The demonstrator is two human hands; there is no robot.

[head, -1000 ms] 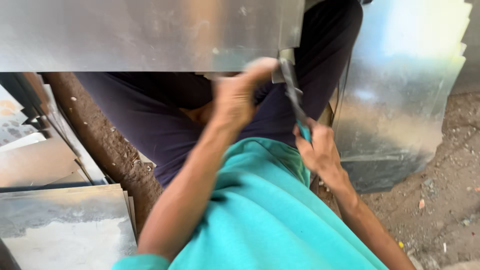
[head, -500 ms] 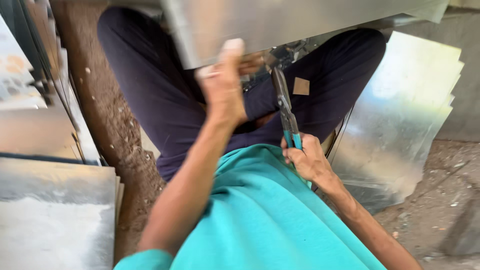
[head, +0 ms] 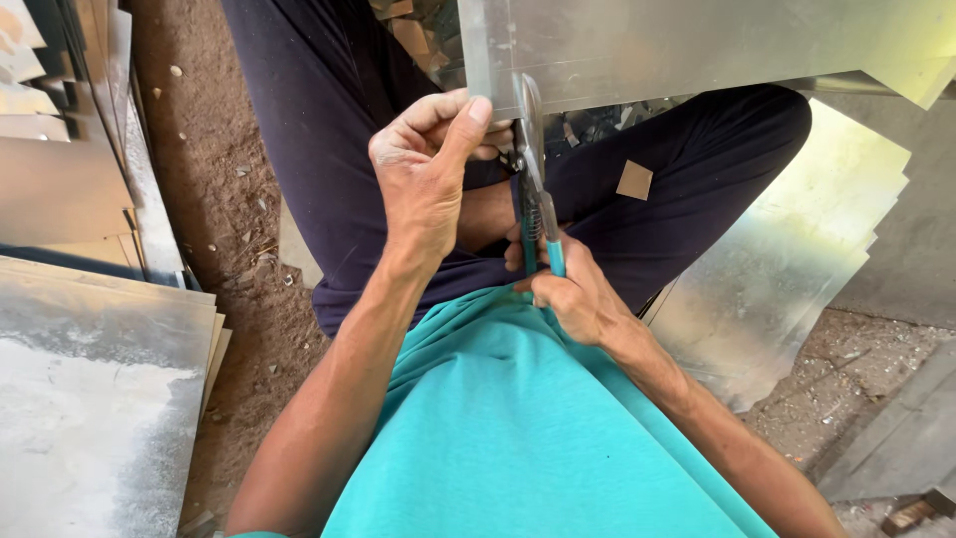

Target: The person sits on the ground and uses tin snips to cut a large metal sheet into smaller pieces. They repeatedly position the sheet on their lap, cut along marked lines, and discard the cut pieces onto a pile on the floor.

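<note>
A shiny metal sheet (head: 697,45) lies across my lap at the top of the head view. My left hand (head: 423,169) pinches its near edge, thumb on top. My right hand (head: 573,289) grips the teal handles of tin snips (head: 533,169), whose blades bite into the sheet's edge just right of my left thumb. I sit cross-legged in dark trousers and a teal shirt.
A stack of flat metal sheets (head: 90,389) lies on the dirt floor at left, with more sheets (head: 60,149) leaning behind it. Another pile of cut sheets (head: 797,269) lies at right beside my knee. Small offcuts litter the ground between my legs.
The view has shifted so the sheet's edge sits higher and to the right. My left hand now pinches the edge beside the snips, and the blades stand more upright in the cut.
</note>
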